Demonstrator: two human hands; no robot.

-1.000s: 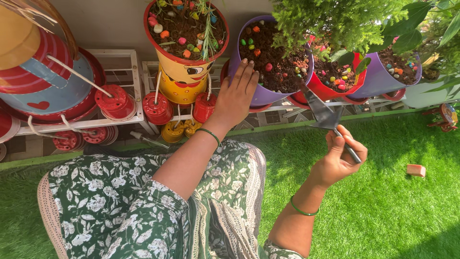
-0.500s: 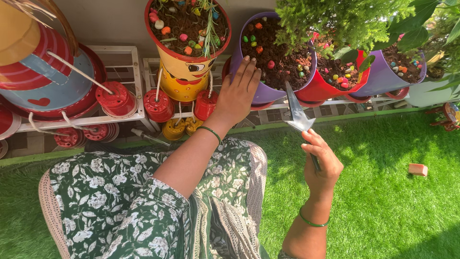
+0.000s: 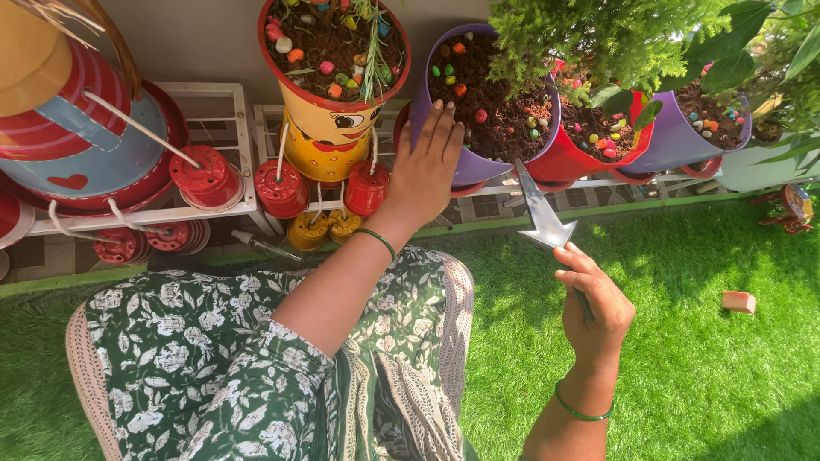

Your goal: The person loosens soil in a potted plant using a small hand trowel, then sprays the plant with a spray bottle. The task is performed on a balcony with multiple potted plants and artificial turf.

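Trowel (image 3: 541, 213) shifted right, within fingers (image 3: 589, 277).

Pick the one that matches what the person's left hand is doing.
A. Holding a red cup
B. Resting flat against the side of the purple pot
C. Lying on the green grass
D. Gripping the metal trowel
B: the left hand lies open against the purple pot, while the right hand holds the metal trowel.

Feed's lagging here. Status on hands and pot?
Left hand flat against purple pot. Right hand holds metal trowel, blade up. Nothing between.
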